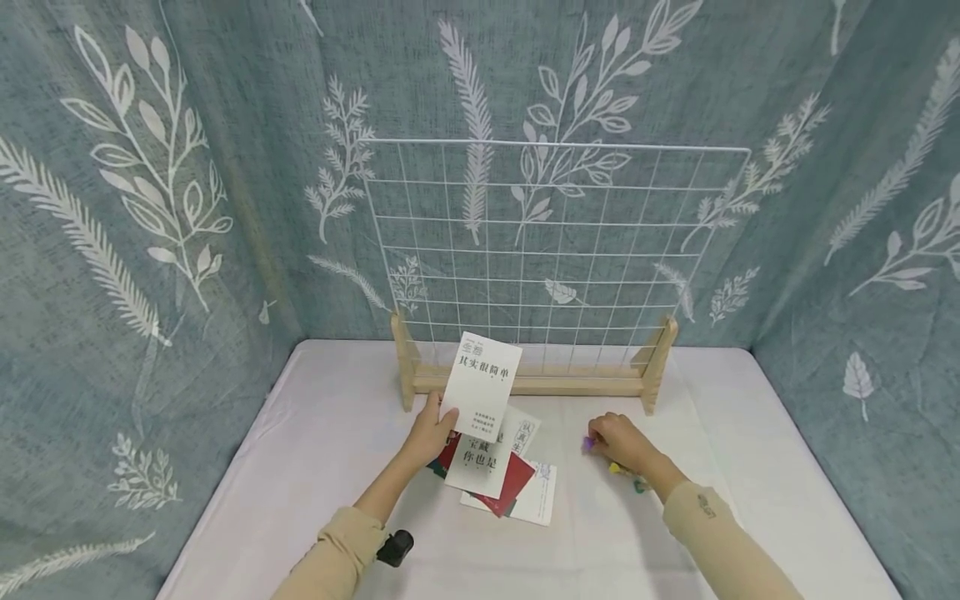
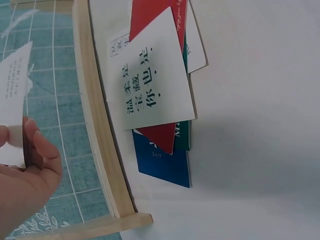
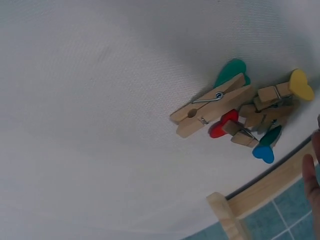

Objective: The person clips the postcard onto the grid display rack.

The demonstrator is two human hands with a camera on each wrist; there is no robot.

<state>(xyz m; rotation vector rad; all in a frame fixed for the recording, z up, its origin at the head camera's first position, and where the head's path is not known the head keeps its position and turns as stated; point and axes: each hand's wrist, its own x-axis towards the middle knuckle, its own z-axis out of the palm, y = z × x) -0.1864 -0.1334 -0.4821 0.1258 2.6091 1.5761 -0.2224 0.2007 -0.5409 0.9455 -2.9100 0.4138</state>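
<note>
My left hand (image 1: 429,433) grips a white printed card (image 1: 483,375) between thumb and fingers, held up in front of the grid rack (image 1: 555,242). Below it lies a loose pile with a white card (image 2: 150,80), a red card (image 2: 157,20) and a blue card (image 2: 165,162). To the right, my right hand (image 1: 624,442) pinches a clothespin with a purple top (image 1: 588,444); its wooden part is hidden by the fingers. Several wooden clothespins (image 3: 215,107) with coloured hearts lie on the table under that hand. Only fingertips (image 3: 310,175) show in the right wrist view.
The white wire grid stands upright in a wooden base (image 1: 577,386) along the back of the white-covered table (image 1: 300,467). Leaf-patterned blue-green cloth (image 1: 225,250) hangs at the back and both sides. A small black object (image 1: 395,547) appears beside the left forearm.
</note>
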